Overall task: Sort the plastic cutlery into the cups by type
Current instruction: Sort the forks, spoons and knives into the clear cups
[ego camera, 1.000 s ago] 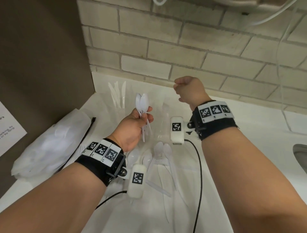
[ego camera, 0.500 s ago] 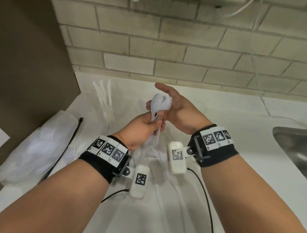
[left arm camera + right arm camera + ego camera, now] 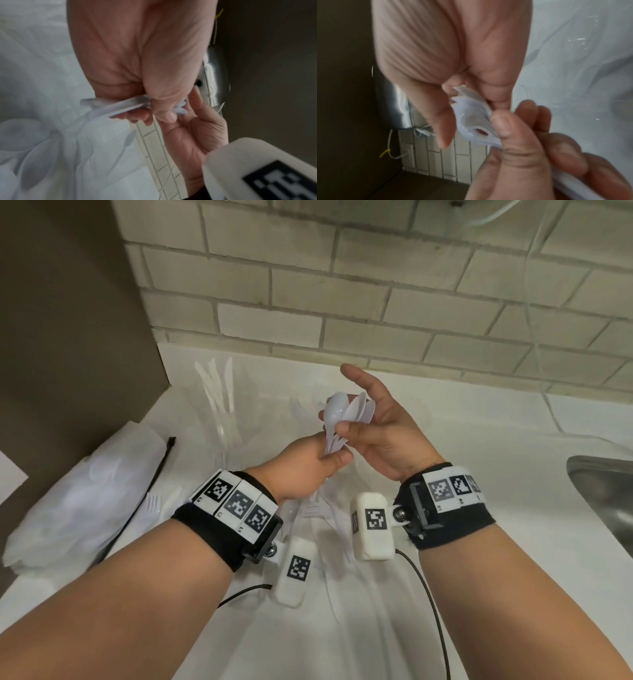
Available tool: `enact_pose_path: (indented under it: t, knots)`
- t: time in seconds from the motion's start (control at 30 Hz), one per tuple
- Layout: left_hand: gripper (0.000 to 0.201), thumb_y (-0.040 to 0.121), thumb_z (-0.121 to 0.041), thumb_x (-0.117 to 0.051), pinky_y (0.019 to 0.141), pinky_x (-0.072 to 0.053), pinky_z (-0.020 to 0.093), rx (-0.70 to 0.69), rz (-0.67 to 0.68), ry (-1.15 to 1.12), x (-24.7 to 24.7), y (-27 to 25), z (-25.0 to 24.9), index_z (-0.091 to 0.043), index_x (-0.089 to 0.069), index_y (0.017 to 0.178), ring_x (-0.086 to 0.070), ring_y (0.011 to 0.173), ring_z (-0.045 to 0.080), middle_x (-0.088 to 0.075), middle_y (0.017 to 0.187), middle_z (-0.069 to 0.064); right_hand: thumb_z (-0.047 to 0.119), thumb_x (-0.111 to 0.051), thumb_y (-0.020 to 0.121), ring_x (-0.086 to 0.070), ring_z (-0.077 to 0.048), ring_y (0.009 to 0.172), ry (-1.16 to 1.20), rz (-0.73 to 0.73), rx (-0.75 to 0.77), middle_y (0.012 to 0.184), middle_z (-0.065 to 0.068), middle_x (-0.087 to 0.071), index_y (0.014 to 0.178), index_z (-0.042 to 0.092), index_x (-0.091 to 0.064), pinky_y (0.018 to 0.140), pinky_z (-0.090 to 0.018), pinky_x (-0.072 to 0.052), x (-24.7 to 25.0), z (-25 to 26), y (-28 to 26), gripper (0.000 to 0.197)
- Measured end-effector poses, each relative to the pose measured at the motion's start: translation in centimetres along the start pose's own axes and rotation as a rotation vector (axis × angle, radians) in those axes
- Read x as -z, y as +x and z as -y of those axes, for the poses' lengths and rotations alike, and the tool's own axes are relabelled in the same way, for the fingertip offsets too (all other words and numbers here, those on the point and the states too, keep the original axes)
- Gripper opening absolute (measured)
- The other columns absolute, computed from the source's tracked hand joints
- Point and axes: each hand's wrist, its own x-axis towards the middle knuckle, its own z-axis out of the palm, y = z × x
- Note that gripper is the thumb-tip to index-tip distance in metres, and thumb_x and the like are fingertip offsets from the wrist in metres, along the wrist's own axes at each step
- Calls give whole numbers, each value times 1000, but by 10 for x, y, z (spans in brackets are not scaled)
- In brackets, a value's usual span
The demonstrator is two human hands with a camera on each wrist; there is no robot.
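Note:
A bundle of white plastic spoons [image 3: 346, 410] is held above the counter between both hands. My left hand [image 3: 329, 457] grips the handles [image 3: 120, 106] from below. My right hand [image 3: 359, 422] pinches the spoons near the bowls [image 3: 471, 119], thumb in front and fingers behind, with the index finger sticking up. A clear cup [image 3: 222, 426] at the back left holds white knives [image 3: 215, 385] upright. The other clear cups behind the hands are hard to make out. Loose forks and spoons [image 3: 318, 511] lie on the counter under my wrists.
A plastic bag [image 3: 78, 494] of cutlery and a black tie [image 3: 161, 463] lie at the left, against a brown panel [image 3: 68, 337]. The brick wall [image 3: 376, 285] closes off the back. A steel sink [image 3: 603, 501] sits at the right edge. Cables trail over the white counter [image 3: 479, 440].
A second ago my left hand held the spoons alone and my right hand was a fist farther back. The right hand has come in and now pinches the spoons near the bowls.

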Motion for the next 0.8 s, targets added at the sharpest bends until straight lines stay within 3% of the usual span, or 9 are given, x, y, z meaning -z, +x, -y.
enact_pose_path:
  t: [0.07,0.17,0.27,0.4,0.47,0.57,0.63,0.7,0.8]
  knots:
    - [15,99,-30,-47,69,-46,26,29,8,40,-1,-2,0,-22,-53,87,-53,66,9,-57,75,-1,-12,-60,75,-63,-32,94,-35,-65,-10,96,-15,-57,130,16,-49,82,-42,-54,-1,-1,0,63]
    - [15,99,-29,-46,72,-52,31,87,71,-71,-4,-3,3,-19,-52,90,-62,71,15,-64,85,7,-11,-55,78,-66,-30,90,-10,-82,-17,104,-11,-59,120,9,-54,83,-46,-53,1,-3,-3,47]
    - [20,100,-31,-45,56,-49,26,128,133,-83,-6,-5,3,-18,-48,85,-54,58,13,-54,70,4,-16,-53,82,-67,-29,94,-3,-60,-43,113,-15,-60,119,12,-55,84,-41,-55,1,-2,-7,47]
    - [22,98,-34,-47,52,-43,26,131,154,-41,-9,-5,3,-19,-47,83,-46,54,13,-49,67,4,-17,-49,87,-65,-25,85,-56,-133,-64,93,-11,-61,115,11,-58,79,-38,-57,2,-3,-10,40]
    - [22,95,-36,-53,59,-50,24,126,149,-4,-8,-6,4,-15,-50,91,-56,62,14,-57,74,3,-17,-45,89,-62,-22,81,-86,-165,-47,87,-7,-59,110,11,-59,79,-39,-57,4,1,-9,37]
    - [43,89,-44,-59,76,-53,27,136,78,31,-1,-5,9,-17,-49,121,-62,88,12,-59,98,-6,-14,-48,87,-60,-18,77,-147,-305,110,84,-4,-57,101,13,-57,77,-38,-56,18,27,-4,31]
    - [49,91,-45,-55,88,-50,30,155,2,24,6,-5,11,-18,-47,130,-59,102,14,-58,109,-7,-6,-53,81,-58,-19,80,-298,-429,279,86,-3,-56,98,17,-56,81,-41,-55,34,52,0,29]
    - [39,93,-39,-54,87,-43,25,153,-69,97,13,-5,13,-18,-53,126,-56,104,14,-58,115,-4,-4,-52,80,-57,-19,84,-586,-567,395,89,-1,-56,97,25,-56,87,-44,-54,49,71,6,34]
    - [30,90,-32,-62,83,-40,22,163,-43,282,21,-8,18,-21,-60,118,-54,97,12,-59,118,0,-6,-44,83,-56,-10,84,-891,-638,407,91,3,-55,100,28,-54,86,-26,-51,63,72,20,39]
